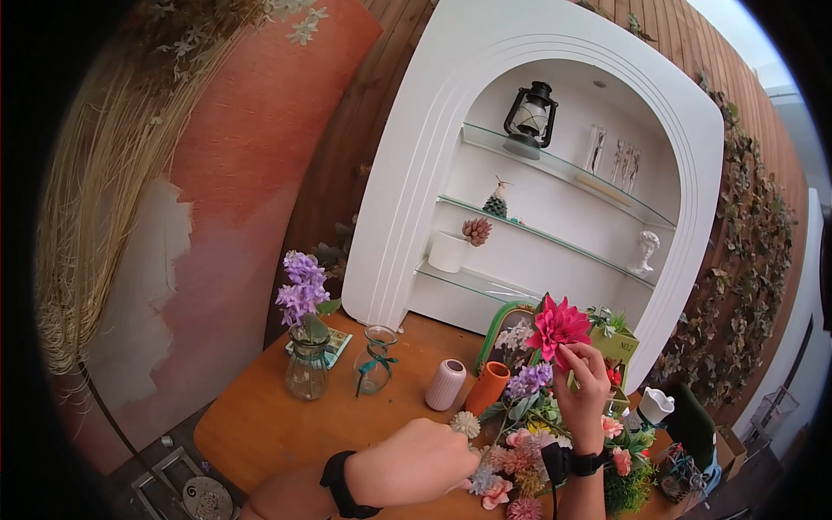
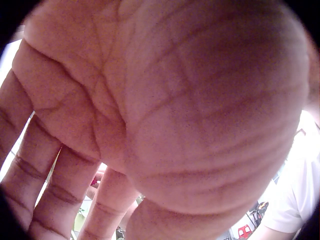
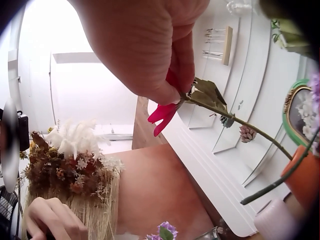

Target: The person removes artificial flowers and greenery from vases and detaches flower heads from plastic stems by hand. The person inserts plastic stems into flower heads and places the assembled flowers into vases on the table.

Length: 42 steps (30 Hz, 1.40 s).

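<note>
- Here's the magenta flower (image 1: 561, 326), up high on the right above the table (image 1: 260, 416), its bloom facing out just over the fingertips of the right hand (image 1: 584, 386).
- And it's a pinch: right thumb and fingers nip together right at the base of the petals.
- Now the line that counts, I'd judge: the stem (image 3: 235, 119). In the right wrist view it leaves that pinch past a leaf (image 3: 209, 94) and slants down to the right, its far part overlapping the orange vase (image 1: 487, 392); touching or not, I cannot tell.
- A darker green length (image 3: 275, 182) crosses there too; same stem or another, unclear.
- From the head view, that vase sits down and left of the right fingertips, the pink ribbed vase (image 1: 445, 386) just beside it.
- Right hand's clearly nearer the bloom. The left hand (image 1: 407, 464) is low, well apart, by the flower heap (image 1: 520, 459); gaps show between its fingers, but the tips are hidden, so whether they pinch anything, I cannot tell.
</note>
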Each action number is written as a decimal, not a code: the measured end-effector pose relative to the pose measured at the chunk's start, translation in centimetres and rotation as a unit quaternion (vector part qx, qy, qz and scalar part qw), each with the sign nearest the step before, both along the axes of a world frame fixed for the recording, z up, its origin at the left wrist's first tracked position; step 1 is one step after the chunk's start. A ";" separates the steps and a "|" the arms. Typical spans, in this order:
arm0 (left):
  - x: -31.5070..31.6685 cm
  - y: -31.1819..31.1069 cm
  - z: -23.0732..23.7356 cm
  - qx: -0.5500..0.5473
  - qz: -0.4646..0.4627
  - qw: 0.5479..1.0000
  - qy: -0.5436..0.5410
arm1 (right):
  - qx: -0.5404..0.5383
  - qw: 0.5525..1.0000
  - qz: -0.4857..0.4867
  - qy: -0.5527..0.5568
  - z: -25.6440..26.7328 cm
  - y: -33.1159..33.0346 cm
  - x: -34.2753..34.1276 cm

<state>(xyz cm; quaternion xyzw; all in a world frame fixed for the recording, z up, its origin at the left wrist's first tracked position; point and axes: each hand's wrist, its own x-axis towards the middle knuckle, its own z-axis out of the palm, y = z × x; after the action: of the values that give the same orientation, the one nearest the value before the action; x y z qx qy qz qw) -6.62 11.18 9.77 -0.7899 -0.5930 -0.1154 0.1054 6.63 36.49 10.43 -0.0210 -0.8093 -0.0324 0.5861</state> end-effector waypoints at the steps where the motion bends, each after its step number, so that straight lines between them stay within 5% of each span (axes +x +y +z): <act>1: 0.0 0.0 0.0 0.000 0.000 1.000 0.000 | 0.002 1.000 -0.005 -0.004 -0.1 0.1 0.0; 9: 0.0 0.0 -0.1 0.000 0.000 1.000 -0.003 | 0.014 0.999 -0.015 -0.035 0.1 0.0 -0.2; 11: 0.0 0.0 -0.1 0.002 0.000 1.000 -0.001 | -0.074 0.996 0.018 -0.049 -0.2 0.3 -0.3; 18: -0.1 0.1 -0.3 0.007 -0.001 1.000 -0.001 | -0.091 0.993 -0.043 -0.062 0.3 0.1 0.6; 24: -0.1 0.2 -0.5 0.012 -0.002 1.000 -0.004 | -0.107 0.970 -0.124 -0.177 -0.4 1.4 1.5; 30: 0.0 0.1 -0.2 0.008 -0.001 1.000 0.001 | -0.161 0.888 -0.150 -0.404 -1.3 2.1 1.7; 42: 0.0 0.0 -0.1 0.002 0.003 1.000 0.005 | -0.155 0.857 -0.116 -0.477 -2.3 2.5 1.2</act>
<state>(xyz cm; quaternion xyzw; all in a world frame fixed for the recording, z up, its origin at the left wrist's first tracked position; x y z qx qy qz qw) -6.62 11.21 9.66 -0.7883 -0.5950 -0.1119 0.1102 7.83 39.03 8.13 -0.1873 -0.9760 0.0200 0.1096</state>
